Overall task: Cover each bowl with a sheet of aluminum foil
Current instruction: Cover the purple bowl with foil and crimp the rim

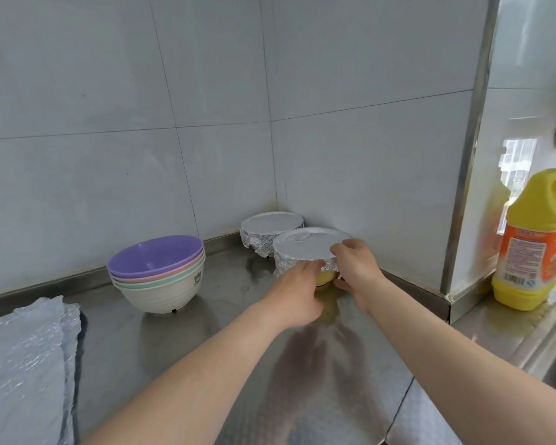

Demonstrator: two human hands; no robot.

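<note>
- Here, the yellow bowl [325, 277], its top capped in foil, sits at the far corner of the bench [206, 332], just in front of another wrapped bowl [272, 224].
- The right grip [355, 268] curls round its right rim, thumb on top.
- The left grip [297, 290] meets the near foil skirt. Its fingers are hidden, so I cannot tell whether it pinches.
- The uncovered stack of bowls [156, 277] and the foil sheets [23, 364] lie well to the left, nearer the left grip.

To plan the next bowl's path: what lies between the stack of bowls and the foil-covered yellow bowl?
Nothing: between the stack of bowls and the yellow bowl the head view shows bare steel counter.
</note>
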